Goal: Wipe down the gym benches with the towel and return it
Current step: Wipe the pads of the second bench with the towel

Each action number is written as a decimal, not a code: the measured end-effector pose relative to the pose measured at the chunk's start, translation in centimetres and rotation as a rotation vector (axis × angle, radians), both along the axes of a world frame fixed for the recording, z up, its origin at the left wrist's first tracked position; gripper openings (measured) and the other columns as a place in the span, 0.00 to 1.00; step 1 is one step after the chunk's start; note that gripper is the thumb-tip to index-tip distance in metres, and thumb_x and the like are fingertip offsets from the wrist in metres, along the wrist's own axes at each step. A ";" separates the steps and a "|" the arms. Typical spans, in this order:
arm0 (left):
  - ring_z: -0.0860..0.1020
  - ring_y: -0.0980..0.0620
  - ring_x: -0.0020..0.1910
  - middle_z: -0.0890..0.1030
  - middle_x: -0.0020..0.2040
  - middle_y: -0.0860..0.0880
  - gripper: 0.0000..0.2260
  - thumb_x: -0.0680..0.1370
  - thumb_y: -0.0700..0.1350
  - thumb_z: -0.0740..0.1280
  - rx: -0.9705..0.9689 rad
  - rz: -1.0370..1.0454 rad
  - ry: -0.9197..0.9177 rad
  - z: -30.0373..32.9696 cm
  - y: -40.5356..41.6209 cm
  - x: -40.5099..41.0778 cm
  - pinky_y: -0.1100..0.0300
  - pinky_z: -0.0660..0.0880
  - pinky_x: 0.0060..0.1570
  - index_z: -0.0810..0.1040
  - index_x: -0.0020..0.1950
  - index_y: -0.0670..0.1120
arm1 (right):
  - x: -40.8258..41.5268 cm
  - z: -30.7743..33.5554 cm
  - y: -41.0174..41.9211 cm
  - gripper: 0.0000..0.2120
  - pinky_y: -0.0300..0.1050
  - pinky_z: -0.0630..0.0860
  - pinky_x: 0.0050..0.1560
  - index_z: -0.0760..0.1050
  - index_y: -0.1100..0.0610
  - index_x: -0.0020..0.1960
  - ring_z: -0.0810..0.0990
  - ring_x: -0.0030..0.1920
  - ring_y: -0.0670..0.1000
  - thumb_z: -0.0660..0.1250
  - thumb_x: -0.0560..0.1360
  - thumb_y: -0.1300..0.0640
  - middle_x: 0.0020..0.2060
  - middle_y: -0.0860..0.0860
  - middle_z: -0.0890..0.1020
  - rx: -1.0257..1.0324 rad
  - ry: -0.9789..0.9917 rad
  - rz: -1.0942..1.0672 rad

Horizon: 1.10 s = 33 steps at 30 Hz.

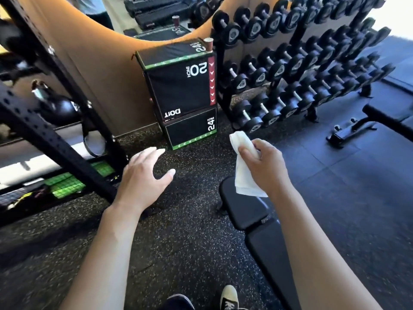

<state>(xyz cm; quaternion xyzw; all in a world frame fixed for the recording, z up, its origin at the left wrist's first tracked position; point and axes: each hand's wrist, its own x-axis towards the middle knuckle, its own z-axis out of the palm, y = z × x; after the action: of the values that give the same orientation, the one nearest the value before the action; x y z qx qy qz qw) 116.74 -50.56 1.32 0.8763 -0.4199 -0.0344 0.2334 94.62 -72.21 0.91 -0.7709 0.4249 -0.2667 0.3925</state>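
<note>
My right hand [262, 166] grips a white towel [242, 173], which hangs folded above the near end of a black padded gym bench [250, 211]. That bench runs from the middle of the view toward the lower right, under my right forearm. My left hand [145, 177] hovers over the speckled floor to the left of the bench, fingers relaxed and spread, holding nothing. A second black bench [388, 120] stands at the right edge.
A stack of black plyo boxes [183, 92] with a paper cup [209, 44] on top stands ahead against the wall. A dumbbell rack [297, 70] fills the upper right. A black squat rack frame [51, 135] with a kettlebell [57, 108] is at left. My shoe [228, 296] shows below.
</note>
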 end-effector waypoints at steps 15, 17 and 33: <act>0.65 0.48 0.78 0.71 0.78 0.53 0.28 0.79 0.59 0.71 -0.065 -0.028 -0.045 0.5 -6.2 9.9 0.43 0.64 0.78 0.72 0.78 0.55 | 9.4 -0.3 -5.5 0.19 0.48 0.64 0.35 0.66 0.58 0.38 0.68 0.34 0.50 0.67 0.79 0.47 0.33 0.49 0.72 -0.082 0.010 0.017; 0.66 0.48 0.78 0.72 0.78 0.52 0.28 0.79 0.59 0.71 -0.076 -0.053 -0.044 0.1 -7.5 12.7 0.42 0.65 0.78 0.73 0.77 0.54 | 11.5 -0.5 -6.3 0.19 0.49 0.65 0.35 0.67 0.58 0.38 0.68 0.33 0.50 0.67 0.79 0.46 0.32 0.49 0.71 -0.084 0.009 -0.009; 0.67 0.48 0.77 0.73 0.77 0.52 0.27 0.78 0.56 0.73 -0.156 -0.273 0.034 1.3 -16.3 36.4 0.42 0.66 0.77 0.74 0.76 0.54 | 32.1 2.6 -9.7 0.18 0.51 0.73 0.36 0.73 0.57 0.41 0.77 0.37 0.56 0.66 0.77 0.42 0.36 0.53 0.78 -0.129 0.098 -0.201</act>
<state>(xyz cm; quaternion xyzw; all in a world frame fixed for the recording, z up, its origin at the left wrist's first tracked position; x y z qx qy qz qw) 153.11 -66.89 2.58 0.7896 -0.5325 -0.0477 0.3011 126.74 -81.91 3.51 -0.7601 0.5007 -0.2937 0.2921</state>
